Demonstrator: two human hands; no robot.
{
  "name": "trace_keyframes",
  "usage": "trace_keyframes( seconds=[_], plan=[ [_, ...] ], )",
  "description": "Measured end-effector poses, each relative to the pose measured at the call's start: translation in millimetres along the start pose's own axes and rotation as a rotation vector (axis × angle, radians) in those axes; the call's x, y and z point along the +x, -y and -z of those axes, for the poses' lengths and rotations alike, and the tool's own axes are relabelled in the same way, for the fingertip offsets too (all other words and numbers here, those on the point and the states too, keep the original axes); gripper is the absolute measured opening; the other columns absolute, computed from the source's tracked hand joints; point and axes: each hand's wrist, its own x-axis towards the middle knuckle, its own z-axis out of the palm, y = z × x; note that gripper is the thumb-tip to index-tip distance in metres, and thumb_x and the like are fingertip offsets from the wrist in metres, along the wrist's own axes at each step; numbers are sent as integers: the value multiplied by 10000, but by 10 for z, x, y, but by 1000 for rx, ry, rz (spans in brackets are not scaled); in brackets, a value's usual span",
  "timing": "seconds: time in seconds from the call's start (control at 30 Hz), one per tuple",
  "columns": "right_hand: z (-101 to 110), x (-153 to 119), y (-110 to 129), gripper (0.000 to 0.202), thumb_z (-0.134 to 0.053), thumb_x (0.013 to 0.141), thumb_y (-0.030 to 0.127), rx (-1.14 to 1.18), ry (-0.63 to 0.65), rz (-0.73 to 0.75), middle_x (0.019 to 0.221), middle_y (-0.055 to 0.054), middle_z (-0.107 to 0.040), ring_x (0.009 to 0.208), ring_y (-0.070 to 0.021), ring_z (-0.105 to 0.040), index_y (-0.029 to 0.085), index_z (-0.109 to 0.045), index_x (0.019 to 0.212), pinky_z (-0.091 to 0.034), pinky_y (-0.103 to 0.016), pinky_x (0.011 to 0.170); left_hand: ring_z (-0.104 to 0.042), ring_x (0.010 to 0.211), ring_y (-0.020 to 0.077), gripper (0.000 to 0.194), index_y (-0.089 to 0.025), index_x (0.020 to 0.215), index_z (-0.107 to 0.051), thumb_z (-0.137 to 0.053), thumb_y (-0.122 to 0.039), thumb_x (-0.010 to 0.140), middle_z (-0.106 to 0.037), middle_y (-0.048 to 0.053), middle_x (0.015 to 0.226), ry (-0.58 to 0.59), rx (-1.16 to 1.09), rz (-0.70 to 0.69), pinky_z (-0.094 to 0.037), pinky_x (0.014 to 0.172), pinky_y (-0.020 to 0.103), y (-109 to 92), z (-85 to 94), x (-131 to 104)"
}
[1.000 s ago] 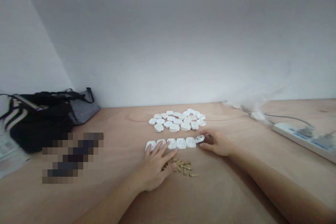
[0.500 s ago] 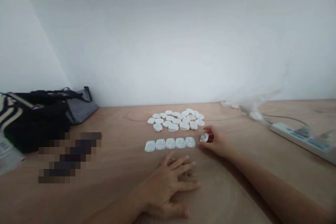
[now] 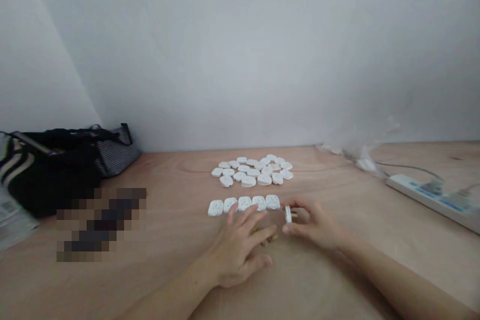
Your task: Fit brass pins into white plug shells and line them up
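Observation:
My right hand (image 3: pixel 313 222) pinches a white socket piece (image 3: pixel 288 214) on edge between thumb and fingers, to the right of a row of similar white socket pieces (image 3: pixel 272 202). What look like thin prongs stick out from its right side. My left hand (image 3: pixel 243 245) is spread low over the table, holding nothing, with its fingertips at the near edge of the row and partly covering it. Small brass-coloured bits (image 3: pixel 268 239) show beneath its fingers, mostly hidden and too blurred to name. Beyond the row lies a loose pile of white socket pieces (image 3: pixel 253 173).
A black bag (image 3: pixel 56 170) with a striped side stands at the left, near a blurred-out dark item (image 3: pixel 101 225). To the right are a white power strip (image 3: pixel 431 195) with plugs in it, its cable, and a crumpled clear plastic bag (image 3: pixel 362 155). A wall rises behind the wooden table (image 3: pixel 168 190).
My right hand has come nearer and turned its socket piece from facing me to edge-on. My left hand has shifted forward, its fingertips now reaching the row.

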Motion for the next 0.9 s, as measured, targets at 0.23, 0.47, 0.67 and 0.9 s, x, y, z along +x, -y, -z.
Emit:
trace_keyframes(
  seconds=[0.23,0.47,0.67,0.9],
  plan=[
    [-16,-43,23,588,-712,675,351,-170,102,37,1093,-78,-620,930,-243,-595,218,-503,1208,-498,-371,795,-294,1278,311,490,-316,1306,-421,-384,-535,869,-438,51,1356,-199,90,277,-95,1047,578,362,-48,-111],
    [-4,-19,100,364,-692,705,348,-155,133,95,986,-48,-653,889,-230,-598,217,-614,1035,-484,-350,781,-221,1322,348,538,-331,1369,-318,-251,-568,891,-348,80,1423,-109,78,564,-182,1009,583,476,-159,-110],
    [25,18,-73,488,-626,772,300,34,37,88,1123,-67,-594,988,-217,-582,240,-473,1232,-482,-384,869,-183,1344,334,596,-279,1389,-296,-223,-592,887,-264,98,1465,-57,44,522,-199,1050,506,437,-162,-98],
    [145,147,-435,355,-578,800,304,-41,-47,-7,1065,-56,-606,1003,-202,-585,223,-483,1132,-490,-365,869,-171,1345,345,595,-297,1369,-336,-226,-612,876,-245,77,1475,-33,53,509,-204,1043,528,398,-181,-95]
  ],
)
